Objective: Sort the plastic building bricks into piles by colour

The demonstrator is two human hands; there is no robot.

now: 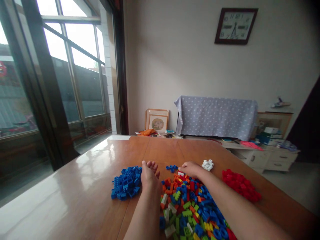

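Observation:
My left hand [150, 172] is beside the heap of blue toy bricks [127, 182], its fingers loosely curled and apart from the thumb. I see nothing in it, though part of the palm is hidden. My right hand [191, 169] reaches over the far edge of a mixed pile of toy bricks [187, 203] in blue, green, orange, red, yellow and white. Its fingertips are closed at a small white brick [181, 173]; their undersides are hidden. Between the hands lies a small group of blue pieces [171, 168].
A small heap of white bricks [207, 164] lies beyond my right forearm, and a red heap [240, 185] to its right. All rest on a glossy wooden table [90, 186]. Behind it stand a cloth-covered object [217, 116] and a low cabinet [272, 160]; glass doors are left.

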